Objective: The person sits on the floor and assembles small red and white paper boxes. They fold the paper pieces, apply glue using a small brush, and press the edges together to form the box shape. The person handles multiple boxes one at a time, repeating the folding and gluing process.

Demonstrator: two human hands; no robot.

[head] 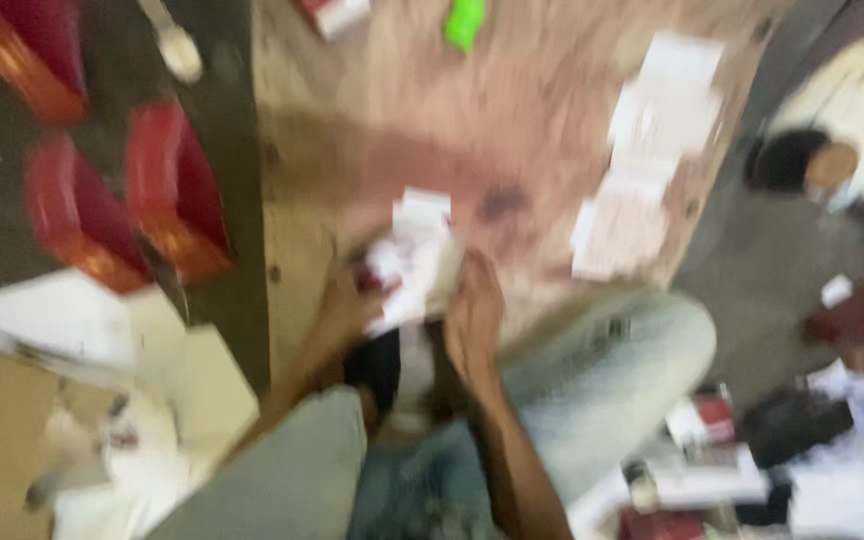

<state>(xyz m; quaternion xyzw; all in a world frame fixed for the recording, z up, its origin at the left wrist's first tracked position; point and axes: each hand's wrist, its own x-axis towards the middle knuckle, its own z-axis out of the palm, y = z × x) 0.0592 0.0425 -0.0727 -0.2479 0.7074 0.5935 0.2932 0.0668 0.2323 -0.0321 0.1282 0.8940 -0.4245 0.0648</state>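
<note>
Hands, left hand (pixel 347 305) and right hand (pixel 472 320), clamp 1 white-and-red flat paper packet (pixel 414 262) at the wooden desk's (pixel 512 120) near edge; it might slip off.

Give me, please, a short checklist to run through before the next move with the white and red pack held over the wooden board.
1. Both hands on the pack: ok. The left hand and right hand both touch the white and red pack.
2. Grip firmness: cannot tell; the picture is motion-blurred and the fingers are not distinct.
3. Bare space on the wooden board: ok, some ahead of the hands.
4. White packs on the board at the right: ok, apart from the hands.
5. Green item at the far edge: ok, well away.
6. Another person nearby at the right: ok, off the board.
</note>
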